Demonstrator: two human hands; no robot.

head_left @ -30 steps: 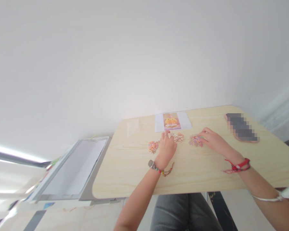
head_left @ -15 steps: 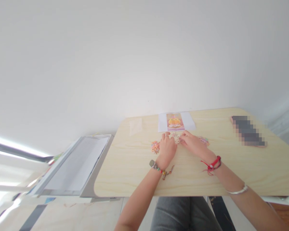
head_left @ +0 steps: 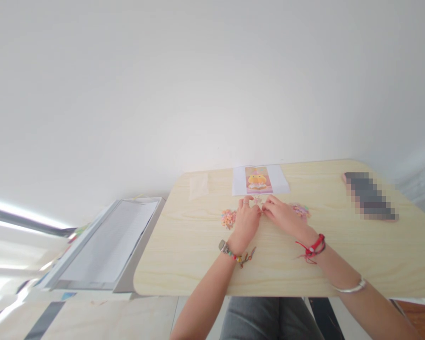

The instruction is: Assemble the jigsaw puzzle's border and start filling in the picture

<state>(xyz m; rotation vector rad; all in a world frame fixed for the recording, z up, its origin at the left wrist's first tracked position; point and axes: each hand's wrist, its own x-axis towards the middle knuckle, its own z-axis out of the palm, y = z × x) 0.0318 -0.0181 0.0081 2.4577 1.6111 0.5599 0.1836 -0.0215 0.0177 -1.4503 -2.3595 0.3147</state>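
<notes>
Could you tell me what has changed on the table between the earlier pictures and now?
The right hand left the pile of pieces on the right and moved left to meet the left hand at the middle pile; their fingertips now touch there. Whether either grips a piece is too small to tell. The left hand, the left pile, the picture sheet and the table stayed put.

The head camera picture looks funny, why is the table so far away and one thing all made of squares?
In the head view the wide lens bends and shrinks things, so the table curves and most of the frame is pale wall. The thing by the far right edge is blocked into squares. The left hand and right hand meet over small pieces too tiny to make out. The light is soft, with faint shadows.
</notes>
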